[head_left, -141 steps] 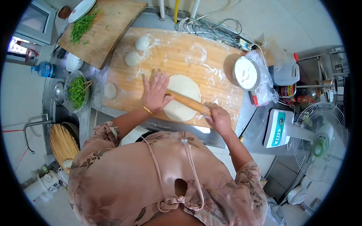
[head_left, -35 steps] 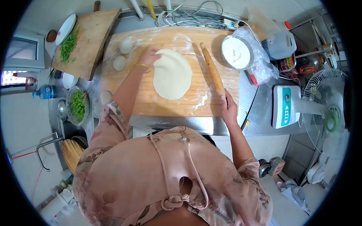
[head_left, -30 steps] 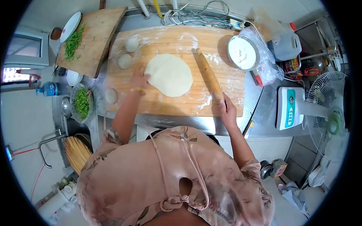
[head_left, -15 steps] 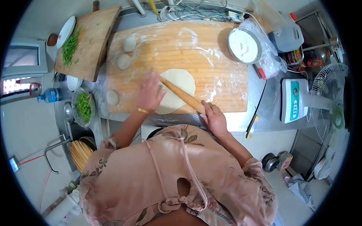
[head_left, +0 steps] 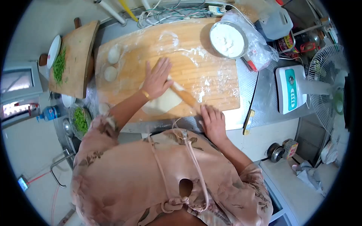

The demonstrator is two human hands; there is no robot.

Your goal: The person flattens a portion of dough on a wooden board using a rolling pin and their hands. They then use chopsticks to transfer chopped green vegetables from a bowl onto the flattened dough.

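Observation:
A flat round of dough [head_left: 161, 104] lies near the front of the wooden board [head_left: 220, 81], partly covered by my left forearm. The wooden rolling pin [head_left: 185, 96] slants across its right side. My left hand [head_left: 156, 79] rests over the pin's far-left end, fingers stretched and spread, thumb beside the pin. At the near-right end, my right hand [head_left: 213, 119] has its fingers curled over the tip, which looks blurred. Two dough balls [head_left: 114, 54] sit at the board's left, and another [head_left: 104, 108] is partly hidden by my left arm.
A bowl of flour [head_left: 227, 39] stands at the board's back right, beside a plastic bag [head_left: 260, 52]. Further right are a kitchen scale [head_left: 291, 89] and a fan [head_left: 328, 88]. Chopped greens [head_left: 59, 66] lie on a cutting board [head_left: 77, 60] at left.
My left hand has moved up and forward, its fingers now spread past the pin's end. My left forearm now covers part of the dough. The whole view has shifted and tilted slightly.

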